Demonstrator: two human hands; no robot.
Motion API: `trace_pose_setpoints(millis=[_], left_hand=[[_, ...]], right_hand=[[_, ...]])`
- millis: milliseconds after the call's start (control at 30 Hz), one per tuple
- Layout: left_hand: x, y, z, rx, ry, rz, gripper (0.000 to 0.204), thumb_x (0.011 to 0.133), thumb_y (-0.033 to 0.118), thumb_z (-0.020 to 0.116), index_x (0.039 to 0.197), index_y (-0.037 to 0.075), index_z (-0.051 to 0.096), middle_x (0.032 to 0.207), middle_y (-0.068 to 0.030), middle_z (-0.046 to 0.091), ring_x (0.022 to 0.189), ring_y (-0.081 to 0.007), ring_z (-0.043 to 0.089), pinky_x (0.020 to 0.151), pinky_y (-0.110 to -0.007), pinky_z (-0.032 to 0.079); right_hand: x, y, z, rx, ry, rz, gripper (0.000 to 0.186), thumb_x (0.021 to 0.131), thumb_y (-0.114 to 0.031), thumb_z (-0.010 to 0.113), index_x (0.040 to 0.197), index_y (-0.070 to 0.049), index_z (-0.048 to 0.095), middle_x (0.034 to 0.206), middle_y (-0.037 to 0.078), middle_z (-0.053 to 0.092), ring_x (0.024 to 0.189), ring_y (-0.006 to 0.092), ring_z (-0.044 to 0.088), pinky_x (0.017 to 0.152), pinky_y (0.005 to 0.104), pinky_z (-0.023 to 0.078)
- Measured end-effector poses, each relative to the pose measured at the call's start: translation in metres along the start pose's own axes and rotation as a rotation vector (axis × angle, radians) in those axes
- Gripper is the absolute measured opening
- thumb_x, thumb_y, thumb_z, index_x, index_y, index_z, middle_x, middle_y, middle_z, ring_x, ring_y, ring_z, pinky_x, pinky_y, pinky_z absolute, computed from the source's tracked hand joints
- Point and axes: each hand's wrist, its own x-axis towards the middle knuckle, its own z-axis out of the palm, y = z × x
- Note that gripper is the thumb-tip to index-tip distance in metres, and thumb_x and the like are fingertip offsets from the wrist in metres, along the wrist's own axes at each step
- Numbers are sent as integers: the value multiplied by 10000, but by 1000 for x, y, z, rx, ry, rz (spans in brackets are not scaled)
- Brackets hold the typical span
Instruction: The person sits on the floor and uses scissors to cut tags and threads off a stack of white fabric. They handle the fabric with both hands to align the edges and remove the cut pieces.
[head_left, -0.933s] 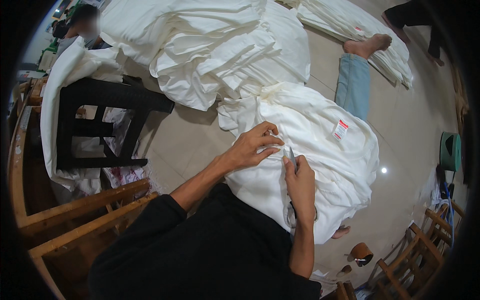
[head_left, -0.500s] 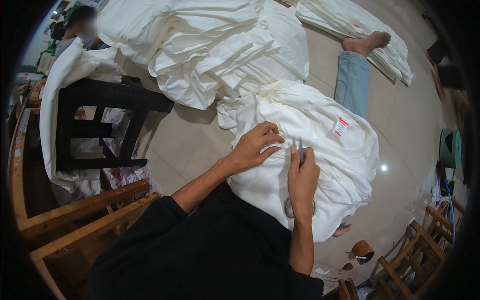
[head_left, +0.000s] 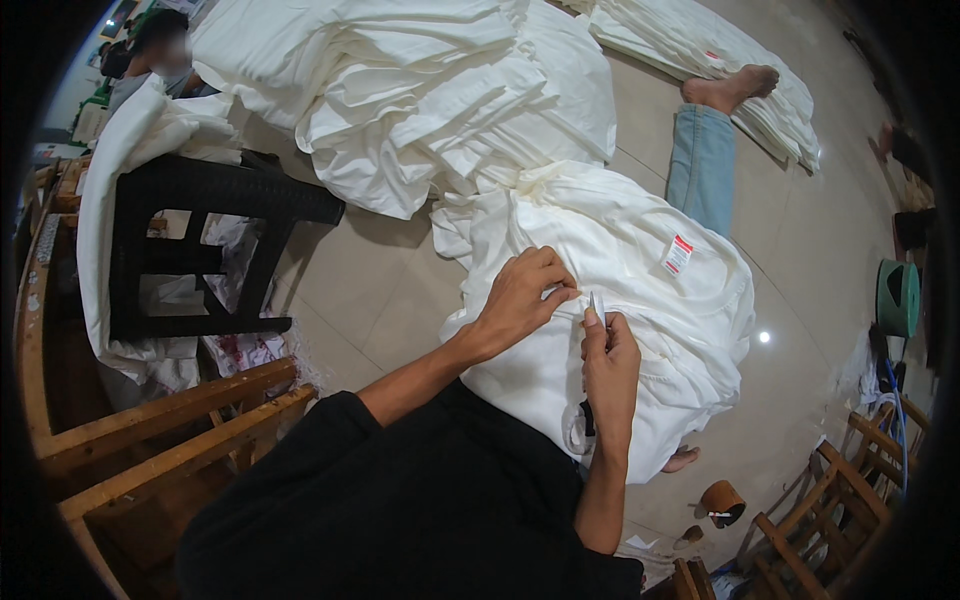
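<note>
A white garment with a red-and-white label lies bunched across my lap and outstretched leg. My left hand is closed in a pinch on a bit of its fabric, near the middle. Close to those fingertips, my right hand grips a small pair of scissors, blades pointing away from me. The scissors' dark handle and a ring show beside my wrist; the palm hides the rest. The two hands are slightly apart. Whether a thread lies between my left fingers is too small to make out.
Heaped white cloth covers the floor ahead, and a folded white stack lies beyond my foot. A black plastic stool stands left, above wooden bars. A brown cup and wooden frame are at right. Another person sits far left.
The scissors have turned in my right hand, so the handle now shows beside my wrist and the blades look closer together. My left hand has shifted slightly right, nearer the blades.
</note>
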Motion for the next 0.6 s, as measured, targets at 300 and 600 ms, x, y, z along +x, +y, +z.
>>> trace_pose_setpoints(millis=[300, 600], left_hand=[[4, 11, -10, -213, -33, -332, 179, 912, 190, 671, 935, 13, 660, 816, -52, 651, 692, -147, 511, 663, -293, 423], [4, 3, -5, -333, -47, -392, 209, 924, 202, 668, 930, -6, 660, 813, -23, 659, 753, -95, 520, 731, -269, 438]], right_hand=[[4, 9, 8, -155, -82, -66, 354, 991, -287, 550, 860, 42, 526, 668, 256, 575, 569, 384, 505, 582, 445, 413], [14, 5, 21, -220, -68, -87, 305, 993, -234, 524, 851, 36, 531, 674, 292, 580, 632, 480, 559, 581, 507, 396]])
